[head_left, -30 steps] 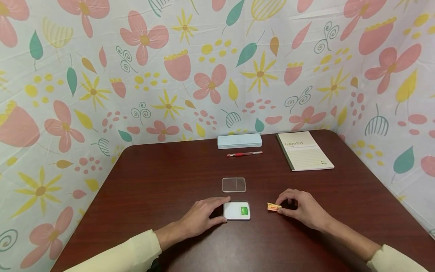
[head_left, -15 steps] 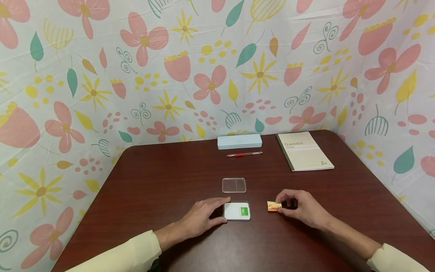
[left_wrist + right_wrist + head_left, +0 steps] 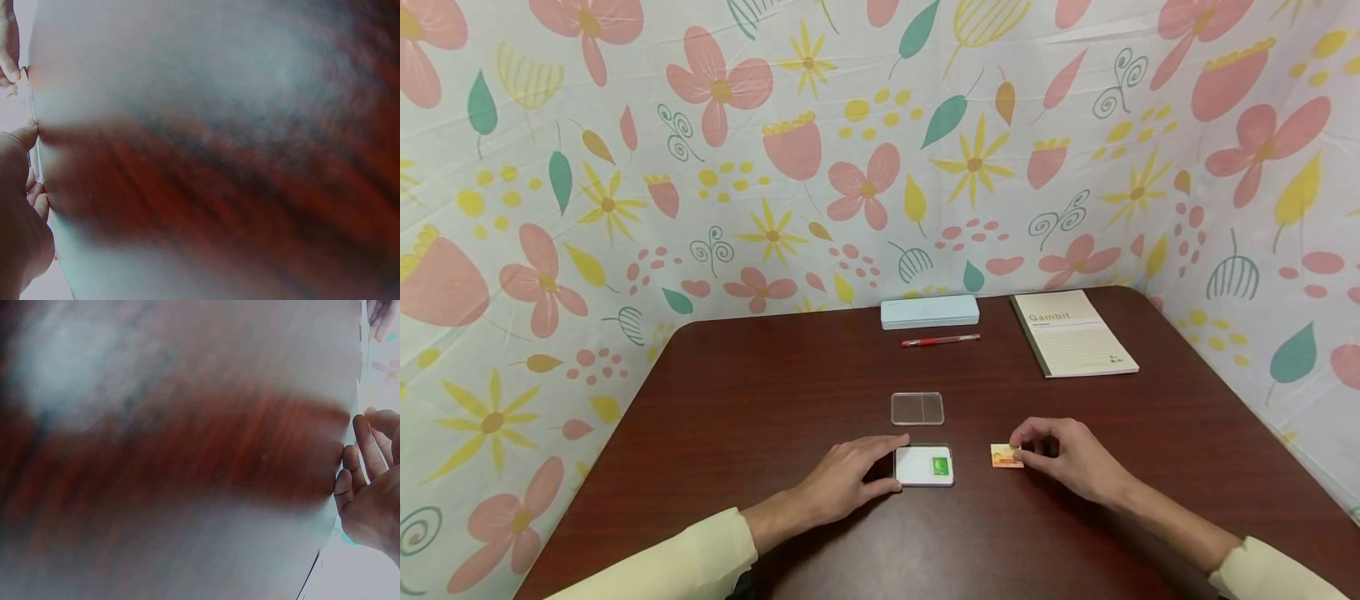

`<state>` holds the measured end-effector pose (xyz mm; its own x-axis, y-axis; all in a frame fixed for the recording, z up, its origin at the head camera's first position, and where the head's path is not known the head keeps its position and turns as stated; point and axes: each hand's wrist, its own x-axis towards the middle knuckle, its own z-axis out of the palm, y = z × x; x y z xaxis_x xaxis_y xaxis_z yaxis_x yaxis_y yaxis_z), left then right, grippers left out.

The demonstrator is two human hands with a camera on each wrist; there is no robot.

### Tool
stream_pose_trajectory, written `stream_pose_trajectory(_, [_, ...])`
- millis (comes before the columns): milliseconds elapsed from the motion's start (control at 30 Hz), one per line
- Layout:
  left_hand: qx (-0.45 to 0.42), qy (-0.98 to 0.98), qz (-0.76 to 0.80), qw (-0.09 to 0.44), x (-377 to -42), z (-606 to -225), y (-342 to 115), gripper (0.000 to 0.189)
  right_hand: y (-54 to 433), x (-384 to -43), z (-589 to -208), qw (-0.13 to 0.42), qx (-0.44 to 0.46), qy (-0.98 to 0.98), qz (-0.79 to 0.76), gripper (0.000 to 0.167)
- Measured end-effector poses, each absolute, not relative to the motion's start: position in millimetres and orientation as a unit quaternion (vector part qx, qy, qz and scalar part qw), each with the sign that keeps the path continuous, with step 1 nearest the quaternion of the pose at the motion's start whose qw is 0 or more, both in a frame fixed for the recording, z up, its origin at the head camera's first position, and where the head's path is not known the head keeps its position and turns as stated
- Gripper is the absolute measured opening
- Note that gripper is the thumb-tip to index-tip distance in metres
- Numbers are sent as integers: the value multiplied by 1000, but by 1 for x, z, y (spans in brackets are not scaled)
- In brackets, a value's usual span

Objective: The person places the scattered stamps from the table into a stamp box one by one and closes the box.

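Observation:
In the head view my left hand holds a clear case by its left end, thumb and forefinger at opposite long edges. Inside that case lies a white card with a small green stamp-like piece toward its right. To the right, my right hand pinches a small orange-and-yellow stamp-like paper at its right edge, close over the table. Both wrist views catch the hands only at the frame's side: the left hand at left, the right hand at right.
A clear lid lies just beyond the case on the dark wooden table. Farther back are a red pen, a pale blue pencil box and a notebook. A flowered cloth hangs behind.
The orange-and-yellow paper has turned flatter in the right fingers, so more of its face shows. The left hand and the case have stayed put.

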<state>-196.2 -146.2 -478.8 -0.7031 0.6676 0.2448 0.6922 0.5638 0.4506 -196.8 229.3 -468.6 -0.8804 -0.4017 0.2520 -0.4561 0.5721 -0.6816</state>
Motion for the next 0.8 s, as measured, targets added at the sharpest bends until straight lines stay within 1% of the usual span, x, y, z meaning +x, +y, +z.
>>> stream_pose_trajectory(200, [-386,-884,-264,24,-196,-478,-146,64,228,-199,-468,32,243,-885,397,26])
stream_pose_trajectory(500, [-385,-884,-266,21,-197,-479,-146,64,229,-201,-464,20,235,-888,395,17])
stream_pose_trajectory(800, [-387,-884,-263,23,-197,-478,-146,64,228,-200,-465,28,228,-888,399,20])
